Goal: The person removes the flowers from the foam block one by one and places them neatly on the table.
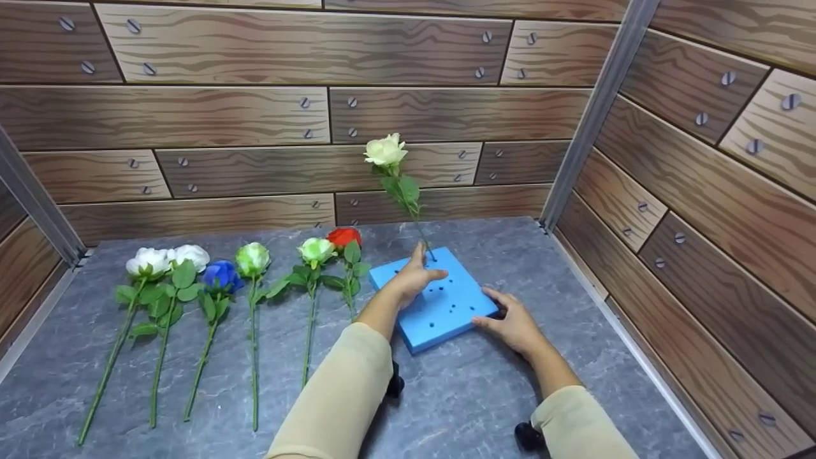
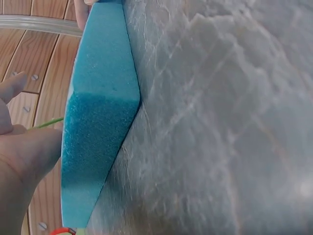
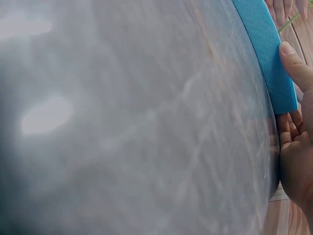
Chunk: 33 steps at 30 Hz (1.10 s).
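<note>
A blue foam block (image 1: 456, 319) with several small holes lies on the grey tabletop. One cream rose (image 1: 386, 152) stands tilted in it, its stem meeting a hole near the far edge. Over the block's left part, my left hand (image 1: 411, 280) has its fingers extended and thumb spread, close beside the stem. In the left wrist view that hand (image 2: 24, 147) overlaps the block's side, with a bit of green stem showing behind it. My right hand (image 1: 513, 325) grips the block's right corner; the right wrist view shows its thumb (image 3: 293, 63) at the upper edge and fingers against the side.
To the left lie several artificial flowers: two white ones (image 1: 148, 262), a blue rose (image 1: 221, 276), two green-white ones (image 1: 253, 259) and a red rose (image 1: 344, 237), stems toward me. Wood-patterned walls (image 1: 255, 115) enclose the grey tabletop (image 1: 484, 408) at the back and sides.
</note>
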{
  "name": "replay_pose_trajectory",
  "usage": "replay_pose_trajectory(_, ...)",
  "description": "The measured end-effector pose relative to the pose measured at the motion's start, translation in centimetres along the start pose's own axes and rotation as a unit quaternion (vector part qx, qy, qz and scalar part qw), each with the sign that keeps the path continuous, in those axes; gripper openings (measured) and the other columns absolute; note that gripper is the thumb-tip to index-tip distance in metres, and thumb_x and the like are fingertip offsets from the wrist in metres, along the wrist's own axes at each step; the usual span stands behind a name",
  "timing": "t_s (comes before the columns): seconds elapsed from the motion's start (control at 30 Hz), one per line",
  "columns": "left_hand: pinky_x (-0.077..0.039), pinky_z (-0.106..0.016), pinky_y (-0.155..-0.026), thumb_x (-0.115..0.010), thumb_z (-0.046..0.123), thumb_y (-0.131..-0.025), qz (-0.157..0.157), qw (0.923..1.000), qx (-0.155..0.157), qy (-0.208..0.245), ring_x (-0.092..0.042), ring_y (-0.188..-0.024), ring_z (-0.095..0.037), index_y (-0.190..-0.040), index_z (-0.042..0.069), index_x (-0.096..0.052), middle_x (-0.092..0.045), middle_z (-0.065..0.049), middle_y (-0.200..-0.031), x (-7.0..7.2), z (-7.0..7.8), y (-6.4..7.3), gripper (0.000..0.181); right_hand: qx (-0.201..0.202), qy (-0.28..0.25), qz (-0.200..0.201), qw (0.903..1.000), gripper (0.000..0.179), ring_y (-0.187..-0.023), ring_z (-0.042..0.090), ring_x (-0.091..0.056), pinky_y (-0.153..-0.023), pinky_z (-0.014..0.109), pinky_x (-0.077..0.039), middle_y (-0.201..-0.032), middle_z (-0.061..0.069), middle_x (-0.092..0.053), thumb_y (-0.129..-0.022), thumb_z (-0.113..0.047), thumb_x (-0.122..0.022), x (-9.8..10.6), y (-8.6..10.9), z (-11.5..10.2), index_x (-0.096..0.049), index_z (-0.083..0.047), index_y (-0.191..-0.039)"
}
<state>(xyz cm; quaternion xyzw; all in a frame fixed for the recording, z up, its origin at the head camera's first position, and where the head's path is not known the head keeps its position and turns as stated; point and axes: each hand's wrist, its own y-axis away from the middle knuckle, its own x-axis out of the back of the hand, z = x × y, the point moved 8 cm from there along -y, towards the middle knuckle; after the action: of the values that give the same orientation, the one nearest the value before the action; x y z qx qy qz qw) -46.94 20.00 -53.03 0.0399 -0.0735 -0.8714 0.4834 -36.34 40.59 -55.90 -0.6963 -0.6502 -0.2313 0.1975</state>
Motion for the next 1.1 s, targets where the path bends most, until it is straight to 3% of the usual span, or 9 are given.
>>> replay_pose_trajectory(0.23,-0.025,-0.055,-0.138,-0.065,0.021,-0.110,0.011,0.9995,-0.030,0.005,-0.012,-0.172,-0.031,-0.176,0.022,0.002,-0.014,-0.005,-0.184,0.2,0.3,0.2,0.095,0.004,0.008,0.003,1.0000,0.085,-0.149,0.045,-0.051,-0.123,0.060,-0.047,-0.161,0.024,-0.048,-0.094,-0.039,-0.087,-0.1,0.0,-0.3,-0.047,-0.014,-0.165)
replay_pose_trajectory(0.4,-0.027,-0.054,-0.137,-0.060,0.019,-0.112,0.033,0.9916,-0.125,0.013,-0.024,-0.167,-0.038,-0.169,0.005,-0.029,-0.030,-0.018,-0.176,0.1,1.2,0.4,0.066,0.007,0.006,0.007,0.9999,0.083,-0.147,0.045,-0.053,-0.122,0.059,-0.047,-0.159,0.024,-0.050,-0.094,-0.035,-0.087,-0.1,0.0,-0.4,-0.048,-0.013,-0.164)
replay_pose_trajectory(0.47,-0.028,-0.054,-0.137,-0.057,0.021,-0.114,0.038,0.9901,-0.134,0.014,-0.028,-0.166,-0.038,-0.164,0.004,-0.040,-0.036,-0.019,-0.174,0.0,1.1,0.5,0.056,0.010,0.004,0.008,0.9999,0.083,-0.146,0.045,-0.054,-0.121,0.059,-0.048,-0.158,0.025,-0.050,-0.095,-0.034,-0.087,-0.1,0.0,-0.5,-0.048,-0.012,-0.164)
replay_pose_trajectory(0.63,-0.035,-0.049,-0.135,-0.054,0.030,-0.115,0.063,0.9924,-0.104,0.014,-0.040,-0.162,-0.033,-0.160,0.012,-0.053,-0.050,-0.011,-0.169,0.1,0.4,0.3,0.048,0.014,0.010,0.011,0.9998,0.082,-0.144,0.044,-0.056,-0.120,0.058,-0.049,-0.158,0.025,-0.050,-0.095,-0.034,-0.086,0.0,0.1,-0.5,-0.048,-0.012,-0.164)
replay_pose_trajectory(0.73,-0.039,-0.046,-0.133,-0.059,0.029,-0.114,0.090,0.9896,-0.109,0.026,-0.046,-0.159,-0.031,-0.154,0.009,-0.060,-0.057,-0.011,-0.163,0.3,0.4,0.3,0.045,0.014,0.009,0.009,0.9998,0.082,-0.144,0.044,-0.056,-0.120,0.058,-0.049,-0.160,0.025,-0.049,-0.095,-0.035,-0.086,0.1,0.1,-0.3,-0.048,-0.012,-0.164)
replay_pose_trajectory(1.1,-0.041,-0.042,-0.131,-0.064,0.030,-0.111,0.120,0.9868,-0.099,0.045,-0.047,-0.158,-0.029,-0.147,0.008,-0.067,-0.061,-0.010,-0.160,0.8,0.0,0.3,0.042,0.007,0.006,0.008,0.9999,0.083,-0.144,0.043,-0.056,-0.119,0.057,-0.050,-0.161,0.023,-0.048,-0.094,-0.036,-0.087,0.0,-0.1,-0.2,-0.048,-0.014,-0.165)
